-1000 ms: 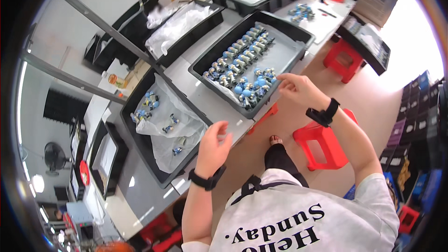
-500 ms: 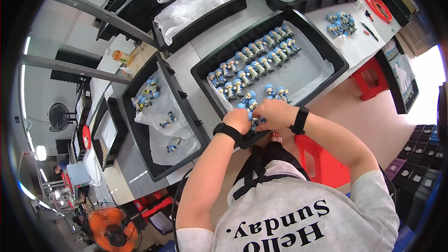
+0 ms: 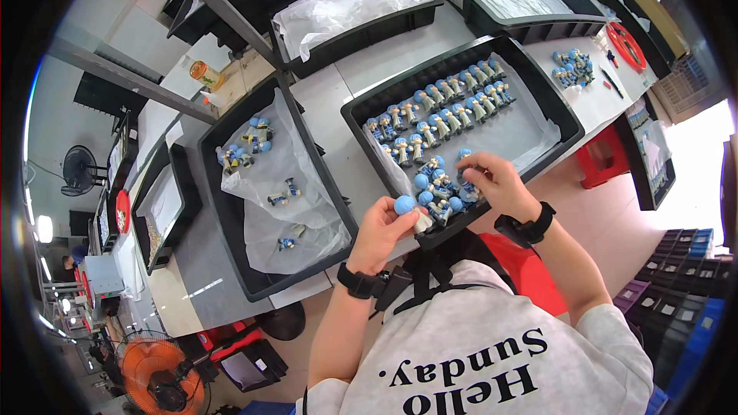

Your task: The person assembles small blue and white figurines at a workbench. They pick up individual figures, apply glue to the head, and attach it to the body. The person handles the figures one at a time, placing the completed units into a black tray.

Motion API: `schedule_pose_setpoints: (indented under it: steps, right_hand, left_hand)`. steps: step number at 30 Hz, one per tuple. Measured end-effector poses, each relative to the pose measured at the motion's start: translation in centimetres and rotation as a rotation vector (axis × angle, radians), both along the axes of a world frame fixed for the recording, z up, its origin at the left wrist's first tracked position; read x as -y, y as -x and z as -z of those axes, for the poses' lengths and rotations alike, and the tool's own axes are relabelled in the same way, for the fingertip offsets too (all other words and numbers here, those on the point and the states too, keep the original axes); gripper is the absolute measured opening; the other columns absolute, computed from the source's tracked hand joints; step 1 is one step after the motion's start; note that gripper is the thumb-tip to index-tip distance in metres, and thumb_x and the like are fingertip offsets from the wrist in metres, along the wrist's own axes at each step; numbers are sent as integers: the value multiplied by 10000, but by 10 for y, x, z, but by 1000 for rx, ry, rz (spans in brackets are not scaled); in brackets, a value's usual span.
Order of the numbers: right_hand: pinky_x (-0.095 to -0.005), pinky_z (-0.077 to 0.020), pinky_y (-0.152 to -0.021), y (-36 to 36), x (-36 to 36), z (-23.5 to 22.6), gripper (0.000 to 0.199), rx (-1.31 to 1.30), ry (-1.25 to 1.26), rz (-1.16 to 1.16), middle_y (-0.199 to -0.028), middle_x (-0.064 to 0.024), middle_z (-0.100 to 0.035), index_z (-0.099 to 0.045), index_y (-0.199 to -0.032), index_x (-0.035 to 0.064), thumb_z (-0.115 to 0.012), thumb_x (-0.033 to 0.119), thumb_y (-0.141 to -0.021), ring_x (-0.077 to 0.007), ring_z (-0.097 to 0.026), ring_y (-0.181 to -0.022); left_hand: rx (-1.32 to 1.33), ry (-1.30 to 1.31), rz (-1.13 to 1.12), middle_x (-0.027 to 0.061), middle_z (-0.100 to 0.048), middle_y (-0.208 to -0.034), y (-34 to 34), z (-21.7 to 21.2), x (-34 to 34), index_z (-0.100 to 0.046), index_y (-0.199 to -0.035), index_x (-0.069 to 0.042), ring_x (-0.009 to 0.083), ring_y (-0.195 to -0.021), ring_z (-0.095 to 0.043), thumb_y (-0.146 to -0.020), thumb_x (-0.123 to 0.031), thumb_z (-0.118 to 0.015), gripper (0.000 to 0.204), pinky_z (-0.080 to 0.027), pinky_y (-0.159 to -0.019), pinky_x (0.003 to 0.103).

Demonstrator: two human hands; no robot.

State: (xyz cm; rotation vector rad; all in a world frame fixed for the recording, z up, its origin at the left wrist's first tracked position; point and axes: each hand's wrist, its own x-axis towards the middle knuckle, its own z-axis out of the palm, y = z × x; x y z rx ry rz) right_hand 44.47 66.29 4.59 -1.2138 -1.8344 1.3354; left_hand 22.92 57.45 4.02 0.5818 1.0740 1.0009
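My left hand (image 3: 378, 237) is closed around a small figurine (image 3: 404, 205) with a round blue head and a pale body, just over the near edge of a black tray (image 3: 565, 138). Over that tray's near part, my right hand (image 3: 498, 184) pinches another blue-headed figurine (image 3: 464, 154), its body largely covered by my fingers. Between my hands lies a loose cluster of figurines (image 3: 440, 188) in the near corner. Farther back, similar figurines (image 3: 450, 119) lie side by side in two slanting rows on a pale liner.
To the left, another black tray (image 3: 265, 292) holds scattered figurines on crumpled sheeting. Two sheet-lined trays (image 3: 430, 11) stand behind. A figurine heap (image 3: 573, 67), a pen (image 3: 613, 82) and a red ring-shaped object (image 3: 626, 46) are at right. Red stools (image 3: 603, 157) stand below the table.
My hands were together over the cluster and are now apart. The left moved back toward me with a figurine, and the right moved farther into the tray with another. The view shifted slightly.
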Motion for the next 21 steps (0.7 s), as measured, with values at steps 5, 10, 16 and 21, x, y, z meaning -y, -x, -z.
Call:
schedule_pose_setpoints:
  steps: [5,10,16,21]
  right_hand:
    - [-238,-485,-591,-6,2,-5,273,-246,137,159,-831,-23,-497,-522,-1160,31,-457,32,-895,-90,-522,-626]
    - [-260,-505,-734,-26,-20,-5,287,-303,409,18,-933,-66,-478,-508,-1175,27,-443,36,-895,-138,-609,-817]
    - [-327,-490,-747,-22,-35,-28,335,-217,-261,-709,-1019,-151,-557,-555,-1091,34,-560,-32,-763,-258,-589,-870]
    - [-336,-510,-655,-19,-109,10,301,-5,-384,-629,-858,-126,-620,-586,-1026,28,-596,9,-725,-271,-619,-749]
  left_hand:
    - [233,70,-64,129,-590,-959,-15,3,7,-456,-1109,14,206,-858,-608,-874,-51,-506,249,-503,-759,311]
    - [320,127,-171,99,-572,-959,-41,3,-11,-445,-1150,-8,213,-905,-586,-889,-119,-477,286,-497,-789,359]
    - [475,204,-438,32,-557,-915,-92,22,-36,-475,-1118,-87,169,-852,-565,-858,-191,-527,285,-466,-659,304]
    - [-169,45,-551,43,-551,-783,-118,37,-37,-499,-1015,-102,188,-696,-571,-757,-129,-618,285,-461,-600,311]
